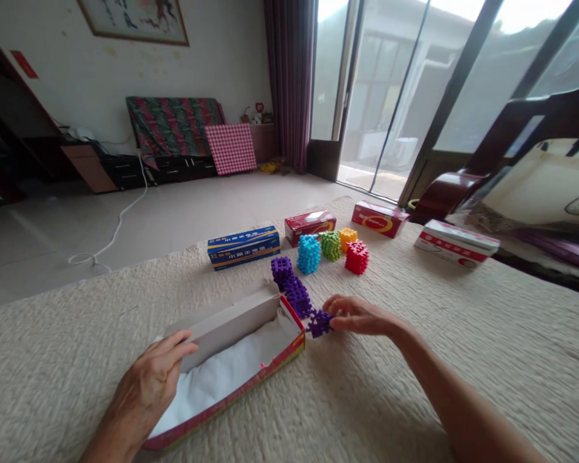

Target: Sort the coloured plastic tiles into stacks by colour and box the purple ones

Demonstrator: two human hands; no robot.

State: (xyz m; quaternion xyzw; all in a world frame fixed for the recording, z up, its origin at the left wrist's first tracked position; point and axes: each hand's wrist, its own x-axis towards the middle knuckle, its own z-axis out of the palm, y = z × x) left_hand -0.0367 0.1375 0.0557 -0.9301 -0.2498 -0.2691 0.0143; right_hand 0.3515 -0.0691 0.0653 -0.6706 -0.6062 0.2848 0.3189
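Observation:
My left hand [157, 373] rests at the left side of an open long box [251, 389], its fingers stretched over the rim near the raised flap. White cloth or padding [222, 373] lines the box. At the box's right end, my right hand [359, 315] pinches a flat purple interlocking piece [320, 323] low over the cover. Just behind it stand a purple block [297, 297] and another purple block [282, 270], made of similar knobbly pieces. Farther back are blue [309, 253], green [330, 245], orange [348, 238] and red [356, 257] blocks.
A blue battery box [244, 247], a dark red box [309, 225], another red box [380, 218] and a white-and-red box [456, 244] line the far side of the cream quilted cover [415, 386]. A wooden chair [458, 186] stands at the right; a white cable [120, 222] crosses the floor.

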